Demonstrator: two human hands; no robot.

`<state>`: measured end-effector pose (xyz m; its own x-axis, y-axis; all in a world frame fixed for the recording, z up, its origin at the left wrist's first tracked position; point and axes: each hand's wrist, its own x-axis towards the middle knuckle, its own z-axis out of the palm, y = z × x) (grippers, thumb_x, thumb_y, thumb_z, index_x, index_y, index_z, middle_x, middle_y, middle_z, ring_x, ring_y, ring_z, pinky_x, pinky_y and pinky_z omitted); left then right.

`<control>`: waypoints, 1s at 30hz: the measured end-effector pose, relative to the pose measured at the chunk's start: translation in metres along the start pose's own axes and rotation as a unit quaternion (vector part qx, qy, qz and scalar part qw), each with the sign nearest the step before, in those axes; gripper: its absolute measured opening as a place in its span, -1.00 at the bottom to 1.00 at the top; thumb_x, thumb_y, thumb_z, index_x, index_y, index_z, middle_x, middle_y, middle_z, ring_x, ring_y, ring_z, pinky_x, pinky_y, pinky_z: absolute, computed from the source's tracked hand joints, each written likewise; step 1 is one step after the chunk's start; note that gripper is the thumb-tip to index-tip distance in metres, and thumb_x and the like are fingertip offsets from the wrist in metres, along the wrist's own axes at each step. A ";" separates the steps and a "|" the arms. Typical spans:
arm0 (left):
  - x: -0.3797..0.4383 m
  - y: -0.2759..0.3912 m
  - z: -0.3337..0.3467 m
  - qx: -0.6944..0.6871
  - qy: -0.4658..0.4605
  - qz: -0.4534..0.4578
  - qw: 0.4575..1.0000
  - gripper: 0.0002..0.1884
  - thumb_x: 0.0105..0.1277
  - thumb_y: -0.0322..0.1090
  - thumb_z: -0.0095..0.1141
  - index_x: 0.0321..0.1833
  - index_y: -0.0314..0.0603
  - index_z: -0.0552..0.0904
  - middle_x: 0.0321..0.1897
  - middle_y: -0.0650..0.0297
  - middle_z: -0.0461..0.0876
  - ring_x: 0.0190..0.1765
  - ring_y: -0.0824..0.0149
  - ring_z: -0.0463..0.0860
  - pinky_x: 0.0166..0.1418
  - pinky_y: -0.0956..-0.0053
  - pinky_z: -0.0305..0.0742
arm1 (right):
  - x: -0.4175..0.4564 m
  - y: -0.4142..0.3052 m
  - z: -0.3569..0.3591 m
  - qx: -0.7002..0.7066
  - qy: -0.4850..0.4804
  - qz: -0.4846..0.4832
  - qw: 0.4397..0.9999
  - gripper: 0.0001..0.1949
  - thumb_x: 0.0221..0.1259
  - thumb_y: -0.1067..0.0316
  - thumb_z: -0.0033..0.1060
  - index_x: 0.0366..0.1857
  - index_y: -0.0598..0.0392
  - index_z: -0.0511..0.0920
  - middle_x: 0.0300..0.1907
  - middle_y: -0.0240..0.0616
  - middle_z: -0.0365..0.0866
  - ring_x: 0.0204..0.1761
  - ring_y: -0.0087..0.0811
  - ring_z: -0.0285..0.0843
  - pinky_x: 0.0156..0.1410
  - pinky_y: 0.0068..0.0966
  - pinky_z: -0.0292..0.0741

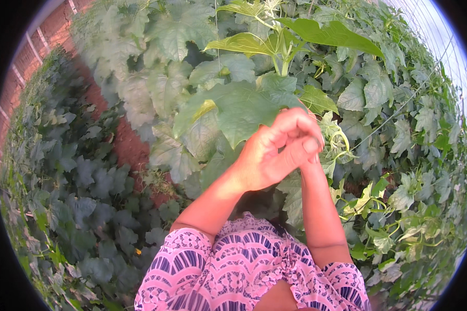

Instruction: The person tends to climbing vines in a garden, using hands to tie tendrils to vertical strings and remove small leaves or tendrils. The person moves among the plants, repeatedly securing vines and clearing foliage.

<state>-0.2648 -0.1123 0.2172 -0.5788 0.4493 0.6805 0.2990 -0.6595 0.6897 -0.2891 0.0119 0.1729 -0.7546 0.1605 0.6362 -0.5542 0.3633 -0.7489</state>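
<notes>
In the middle of the head view, my left hand point(272, 155) is raised with its fingers curled and its thumb bent inward. Behind it, my right hand point(311, 165) is mostly hidden, and the two hands overlap. Whether either grips a stem or a string cannot be made out. A large lobed leaf point(243, 107) of a climbing vine lies just above and left of my left hand. Beyond it stands an upright vine shoot point(284, 64) with bright young leaves. Pale curling tendrils point(340, 142) hang close to the right of my hands.
Dense vine foliage point(373, 93) rises ahead and to the right. A thin vertical string point(218, 46) and a slanting line point(402, 103) run through it. Reddish bare soil point(128, 142) separates it from the plant row point(81, 217) at left. Translucent sheeting point(436, 31) shows at upper right.
</notes>
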 end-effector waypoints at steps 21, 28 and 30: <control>0.049 0.009 -0.041 0.040 0.251 0.006 0.967 -0.95 0.34 -0.60 0.03 -0.25 -0.31 0.45 -0.29 0.13 0.66 -0.28 0.29 0.73 -0.20 0.50 0.64 | 0.000 -0.008 -0.002 0.111 -0.031 0.083 0.990 -0.86 0.34 0.41 0.24 -0.16 0.25 0.62 -0.31 -0.33 0.63 -0.42 -0.59 0.65 -0.33 -0.64 0.55; 0.044 -0.013 -0.032 0.208 0.261 -0.002 0.942 -0.67 0.33 -0.50 0.14 0.14 -0.37 0.50 -0.25 0.27 0.66 -0.16 0.42 0.62 -0.12 0.54 0.53 | 0.011 0.002 -0.009 0.090 -0.017 0.086 0.992 -0.86 0.34 0.36 0.24 -0.16 0.19 0.64 -0.44 -0.37 0.66 -0.40 -0.62 0.68 -0.29 -0.65 0.57; 0.041 -0.022 -0.035 0.298 0.214 -0.025 0.930 -0.73 0.31 -0.45 0.21 0.04 -0.34 0.57 -0.28 0.31 0.64 -0.19 0.46 0.59 -0.13 0.56 0.51 | 0.013 0.012 -0.010 0.110 -0.023 0.084 0.990 -0.87 0.34 0.38 0.24 -0.17 0.19 0.63 -0.41 -0.35 0.67 -0.38 -0.60 0.69 -0.27 -0.64 0.58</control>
<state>-0.3214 -0.1010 0.2211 -0.8142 0.1046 0.5711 0.5571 -0.1363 0.8192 -0.3018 0.0274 0.1743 -0.8550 0.1580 0.4940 -0.4787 0.1264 -0.8688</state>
